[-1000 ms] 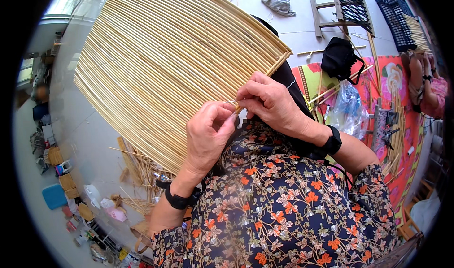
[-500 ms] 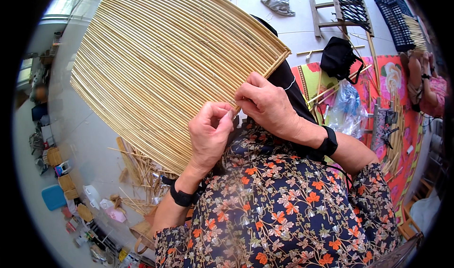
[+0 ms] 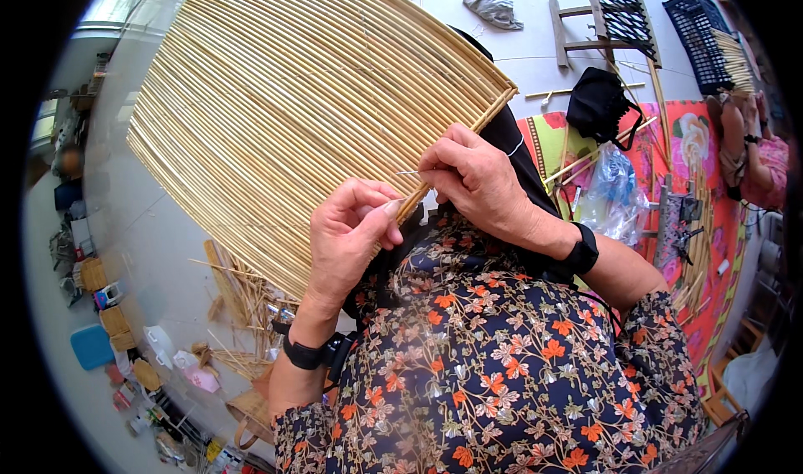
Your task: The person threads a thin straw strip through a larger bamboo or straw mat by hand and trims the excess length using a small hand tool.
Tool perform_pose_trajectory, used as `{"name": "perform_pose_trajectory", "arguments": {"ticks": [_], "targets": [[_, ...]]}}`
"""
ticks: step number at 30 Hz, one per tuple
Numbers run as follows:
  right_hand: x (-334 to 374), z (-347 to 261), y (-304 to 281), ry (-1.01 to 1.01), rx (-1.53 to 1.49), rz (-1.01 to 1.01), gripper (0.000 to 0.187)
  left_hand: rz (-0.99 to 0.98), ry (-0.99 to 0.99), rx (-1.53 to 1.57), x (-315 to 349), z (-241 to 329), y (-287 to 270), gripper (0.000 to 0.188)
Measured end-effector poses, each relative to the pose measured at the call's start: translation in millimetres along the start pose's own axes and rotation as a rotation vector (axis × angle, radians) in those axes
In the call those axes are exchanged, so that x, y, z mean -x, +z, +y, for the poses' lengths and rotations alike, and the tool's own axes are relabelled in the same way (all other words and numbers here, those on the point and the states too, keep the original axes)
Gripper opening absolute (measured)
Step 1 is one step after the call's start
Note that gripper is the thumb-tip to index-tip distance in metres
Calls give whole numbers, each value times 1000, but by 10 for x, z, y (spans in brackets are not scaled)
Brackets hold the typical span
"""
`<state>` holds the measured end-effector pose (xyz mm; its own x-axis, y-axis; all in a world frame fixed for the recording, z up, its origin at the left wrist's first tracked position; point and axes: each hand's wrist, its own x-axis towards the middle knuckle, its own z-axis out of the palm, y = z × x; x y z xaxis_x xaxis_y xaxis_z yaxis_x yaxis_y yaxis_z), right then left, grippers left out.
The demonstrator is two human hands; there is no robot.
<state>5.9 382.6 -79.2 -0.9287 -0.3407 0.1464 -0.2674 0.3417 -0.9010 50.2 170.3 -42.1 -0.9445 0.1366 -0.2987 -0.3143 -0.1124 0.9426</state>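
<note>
A large mat of thin yellow reed stalks, laid side by side, spreads across my lap and out to the upper left. At its near edge my left hand is closed, thumb and fingers pinching the border stalks. My right hand is closed in a pinch just to the right, above the same edge. From its fingertips a thin, shiny needle points left over the mat. Whether thread runs from the needle is too fine to tell.
Loose stalks and scraps lie on the floor at left. To the right, a red floral cloth carries a black bag, a clear plastic bag and stalks. Beyond are a wooden stool, a dark crate and another person.
My left hand has slid left and slightly down along the mat's edge, away from my right hand. The needle now shows plainly at my right fingertips.
</note>
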Motion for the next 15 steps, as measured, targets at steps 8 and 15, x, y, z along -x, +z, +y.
{"name": "perform_pose_trajectory", "arguments": {"ticks": [8, 15], "targets": [[0, -27, -7, 16, 43, -20, 6, -203, -232, 99, -70, 127, -105, 12], [3, -38, -1, 48, 48, -47, 8, -250, -176, -850, -159, 144, 5, 27]]}}
